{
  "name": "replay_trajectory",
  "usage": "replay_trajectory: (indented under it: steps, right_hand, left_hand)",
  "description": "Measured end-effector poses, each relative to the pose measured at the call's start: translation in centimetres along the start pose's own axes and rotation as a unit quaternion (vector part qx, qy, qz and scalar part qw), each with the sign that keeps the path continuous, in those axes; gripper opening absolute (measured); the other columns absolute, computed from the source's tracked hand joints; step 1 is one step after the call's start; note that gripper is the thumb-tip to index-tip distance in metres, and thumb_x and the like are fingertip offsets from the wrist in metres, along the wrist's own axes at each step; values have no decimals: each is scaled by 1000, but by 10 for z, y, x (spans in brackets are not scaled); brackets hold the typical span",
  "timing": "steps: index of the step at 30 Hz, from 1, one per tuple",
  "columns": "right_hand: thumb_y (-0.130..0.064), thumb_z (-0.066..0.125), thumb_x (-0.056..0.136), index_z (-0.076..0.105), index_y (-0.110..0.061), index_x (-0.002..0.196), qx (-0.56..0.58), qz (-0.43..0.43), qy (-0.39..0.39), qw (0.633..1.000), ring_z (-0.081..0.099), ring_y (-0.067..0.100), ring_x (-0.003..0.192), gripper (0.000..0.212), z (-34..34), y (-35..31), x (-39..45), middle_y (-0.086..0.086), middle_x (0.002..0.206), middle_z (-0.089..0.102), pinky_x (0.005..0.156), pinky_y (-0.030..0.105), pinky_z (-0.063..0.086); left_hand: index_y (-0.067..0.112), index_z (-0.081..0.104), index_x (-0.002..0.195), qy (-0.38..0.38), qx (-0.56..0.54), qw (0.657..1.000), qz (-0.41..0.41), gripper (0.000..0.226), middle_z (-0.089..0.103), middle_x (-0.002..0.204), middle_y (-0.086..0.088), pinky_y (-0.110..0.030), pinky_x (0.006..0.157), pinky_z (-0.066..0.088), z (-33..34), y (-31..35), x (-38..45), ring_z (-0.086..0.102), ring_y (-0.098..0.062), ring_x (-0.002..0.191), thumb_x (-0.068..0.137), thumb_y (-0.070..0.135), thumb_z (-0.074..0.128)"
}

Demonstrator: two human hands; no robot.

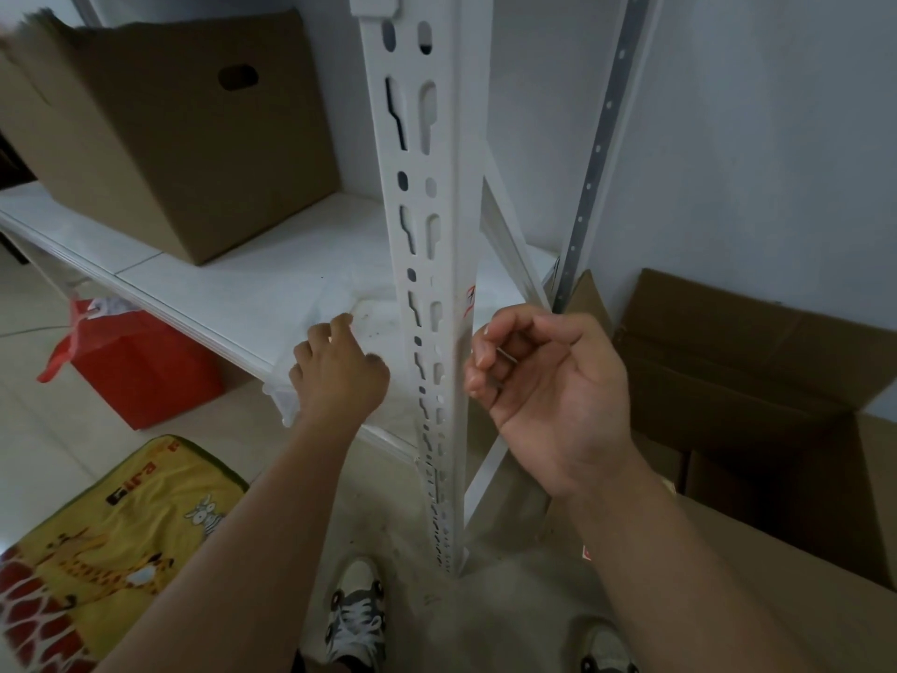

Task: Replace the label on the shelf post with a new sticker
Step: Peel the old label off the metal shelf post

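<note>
Matt white post – seemingly metal, cardboard box

Dim, even indoor light leaves a cool grey cast and only soft shadows, with no glare. The wide-angle lens bends the tall white slotted metal shelf post near the edges, and the top-left corner is smeared with blur.
</note>
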State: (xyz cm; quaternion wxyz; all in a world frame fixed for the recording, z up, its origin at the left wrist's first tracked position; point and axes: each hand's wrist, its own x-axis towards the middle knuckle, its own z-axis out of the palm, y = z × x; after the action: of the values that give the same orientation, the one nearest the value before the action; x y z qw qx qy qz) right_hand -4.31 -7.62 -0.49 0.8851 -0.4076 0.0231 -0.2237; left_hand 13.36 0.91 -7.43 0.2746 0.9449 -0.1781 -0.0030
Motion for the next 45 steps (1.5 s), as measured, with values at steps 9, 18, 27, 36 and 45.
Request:
replay_trajectory:
  steps: [9, 18, 27, 36, 45]
  right_hand:
    - [-26, 45, 77, 64, -4, 75, 18, -3, -16, 1000, 53, 18, 65, 29, 4, -2, -1, 9, 68, 54, 60, 29, 47]
    - [-32, 52, 72, 69, 0, 80, 53, -3, -18, 998, 55, 33, 90, 37, 4, -6, -5, 17, 84, 58, 84, 41, 51]
    - [-30, 47, 78, 69, 1, 83, 0, 4, -42, 999, 54, 21, 69, 39, 4, -5, -3, 12, 71, 53, 67, 33, 47]
    - [-20, 46, 81, 67, -11, 64, -173, -64, 49, 982, 53, 22, 61, 29, 3, 6, -2, 9, 61, 55, 59, 30, 48]
    - [-28, 54, 95, 64, -31, 104, -406, -151, 179, 884, 60, 0, 91, 14, 6, 15, 7, -18, 96, 65, 73, 11, 49]
  left_hand:
    - [-9, 58, 86, 363, -273, 809, 373, 13, 50, 81, -6, -12, 65, 37, -61, 63, -80, 44, -7, 72, 85, -2, 47]
    - [-3, 68, 92, 241, -287, 827, 419, 17, 67, 84, -7, -19, 71, 52, -55, 67, -104, 63, -13, 75, 90, 12, 60]
    - [-2, 65, 86, 245, -283, 838, 396, 17, 59, 78, 1, -14, 66, 48, -54, 62, -98, 57, -6, 71, 93, 9, 54]
    - [8, 48, 61, 253, -327, 892, 182, 43, 52, 49, -3, -17, 44, 41, -65, 43, -69, 59, -7, 48, 99, 24, 38]
    - [9, 57, 101, 35, -89, 995, 28, 11, 60, 111, -13, -40, 83, 48, -14, -1, 5, 59, -29, 102, 98, 15, 48]
